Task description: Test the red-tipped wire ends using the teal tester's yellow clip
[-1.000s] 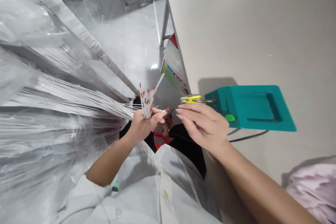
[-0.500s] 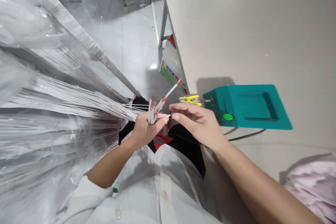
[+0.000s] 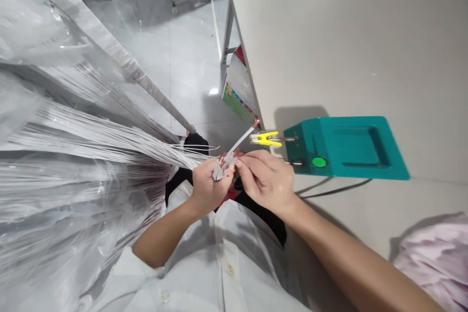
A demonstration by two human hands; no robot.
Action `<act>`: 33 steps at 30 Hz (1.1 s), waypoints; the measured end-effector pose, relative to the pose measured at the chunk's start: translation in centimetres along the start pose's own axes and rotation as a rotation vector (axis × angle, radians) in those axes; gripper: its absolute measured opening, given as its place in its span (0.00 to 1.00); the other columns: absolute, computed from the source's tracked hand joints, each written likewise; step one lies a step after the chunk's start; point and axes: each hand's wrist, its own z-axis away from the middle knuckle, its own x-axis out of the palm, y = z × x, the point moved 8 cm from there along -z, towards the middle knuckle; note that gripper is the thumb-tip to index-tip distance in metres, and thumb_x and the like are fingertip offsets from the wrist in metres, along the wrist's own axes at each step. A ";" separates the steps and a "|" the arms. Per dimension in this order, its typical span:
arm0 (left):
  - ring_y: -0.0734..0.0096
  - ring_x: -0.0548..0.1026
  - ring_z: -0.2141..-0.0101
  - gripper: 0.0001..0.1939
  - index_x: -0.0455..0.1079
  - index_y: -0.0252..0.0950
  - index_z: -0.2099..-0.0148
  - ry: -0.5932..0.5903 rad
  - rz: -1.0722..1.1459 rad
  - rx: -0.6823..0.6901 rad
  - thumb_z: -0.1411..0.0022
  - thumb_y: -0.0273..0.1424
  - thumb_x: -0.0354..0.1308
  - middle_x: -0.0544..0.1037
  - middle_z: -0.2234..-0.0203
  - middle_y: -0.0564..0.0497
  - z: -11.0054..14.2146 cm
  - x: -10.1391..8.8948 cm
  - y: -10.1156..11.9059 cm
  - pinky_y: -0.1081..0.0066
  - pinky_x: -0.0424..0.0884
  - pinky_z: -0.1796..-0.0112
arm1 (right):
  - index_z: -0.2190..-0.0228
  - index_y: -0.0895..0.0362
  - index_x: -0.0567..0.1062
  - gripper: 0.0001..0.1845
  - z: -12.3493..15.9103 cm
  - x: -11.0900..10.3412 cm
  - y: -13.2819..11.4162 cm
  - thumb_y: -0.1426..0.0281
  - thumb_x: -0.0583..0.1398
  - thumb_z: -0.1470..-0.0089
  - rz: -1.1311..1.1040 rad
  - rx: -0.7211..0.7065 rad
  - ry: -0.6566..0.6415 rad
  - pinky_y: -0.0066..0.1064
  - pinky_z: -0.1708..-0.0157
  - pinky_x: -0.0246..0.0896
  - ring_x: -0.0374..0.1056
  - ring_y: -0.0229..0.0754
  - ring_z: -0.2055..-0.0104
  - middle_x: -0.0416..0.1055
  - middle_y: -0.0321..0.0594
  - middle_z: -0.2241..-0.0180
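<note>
A bundle of thin white wires [image 3: 175, 155] runs from the left into my left hand [image 3: 208, 183], whose fingers are wrapped round it near the ends. Reddish, copper-coloured tips cluster above my thumb. One white wire [image 3: 239, 139] stands out longer from the cluster, pointing up to the right. My right hand [image 3: 268, 178] is closed in a pinch at the tips, touching the bundle's ends; the wire end between its fingers is mostly hidden. Just beyond my right hand, a yellow clip [image 3: 265, 139] is attached to a metal post on a teal device [image 3: 354, 129] with a green button.
More white wires under clear plastic [image 3: 40, 195] fill the left, behind a slanting rail [image 3: 139, 75]. The pale table [image 3: 343, 39] spans the right. Black cables trail from the device. Pink cloth [image 3: 438, 263] lies at lower right; a printed box [image 3: 237, 90] is below the table edge.
My right hand has moved slightly left and its fingers have closed in on the wire tips. My left hand has shifted a little right and down with the bundle.
</note>
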 end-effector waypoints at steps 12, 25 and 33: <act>0.72 0.71 0.72 0.08 0.72 0.35 0.73 0.139 -0.114 0.052 0.44 0.27 0.53 0.75 0.77 0.52 -0.1 -0.7 0.0 0.73 0.67 0.66 | 0.68 0.58 0.76 0.07 -0.3 0.6 -1.8 0.76 0.57 0.49 0.350 -0.428 -0.244 0.31 0.71 0.63 0.70 0.40 0.70 0.76 0.40 0.66; 0.69 0.73 0.69 0.07 0.73 0.36 0.71 0.021 0.043 0.124 0.44 0.28 0.55 0.77 0.74 0.50 0.1 -0.3 0.1 0.70 0.68 0.64 | 0.69 0.55 0.76 0.04 -1.2 0.9 2.1 0.71 0.60 0.49 -0.447 0.221 -0.293 0.31 0.65 0.67 0.70 0.38 0.65 0.74 0.41 0.66; 0.80 0.58 0.85 0.10 0.72 0.34 0.72 -0.092 0.370 -0.065 0.42 0.34 0.55 0.61 0.90 0.59 -0.6 0.2 -0.6 0.74 0.58 0.78 | 0.77 0.55 0.78 0.07 0.6 3.4 3.7 0.66 0.67 0.60 -0.985 0.775 -0.173 0.29 0.73 0.65 0.67 0.34 0.74 0.72 0.37 0.73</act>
